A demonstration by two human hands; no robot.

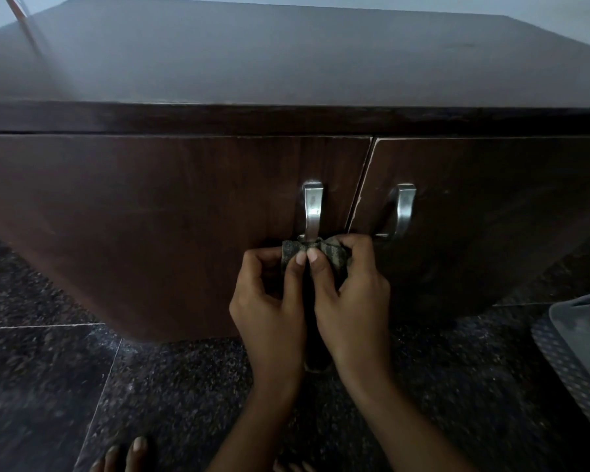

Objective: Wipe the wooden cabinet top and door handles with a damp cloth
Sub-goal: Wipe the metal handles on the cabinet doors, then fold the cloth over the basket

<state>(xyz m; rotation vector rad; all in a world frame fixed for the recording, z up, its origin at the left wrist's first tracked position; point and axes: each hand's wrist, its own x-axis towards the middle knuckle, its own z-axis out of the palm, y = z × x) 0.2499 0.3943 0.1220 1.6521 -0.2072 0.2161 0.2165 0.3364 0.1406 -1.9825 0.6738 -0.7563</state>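
A dark wooden cabinet fills the view, its top (286, 56) bare and its two doors closed. Each door carries a vertical metal handle: the left handle (312, 207) and the right handle (403, 209). A dark speckled cloth (292, 251) is wrapped around the bottom end of the left handle. My left hand (273, 301) and my right hand (349, 294) both pinch the cloth, thumbs touching in front of the handle. The lower tip of that handle is hidden by the cloth.
The floor (150, 386) is dark speckled stone tile. A grey plastic tub with a patterned rim (573, 356) sits on the floor at the right edge. Toes (130, 454) show at the bottom left. A thin pole (21, 18) leans at the top left.
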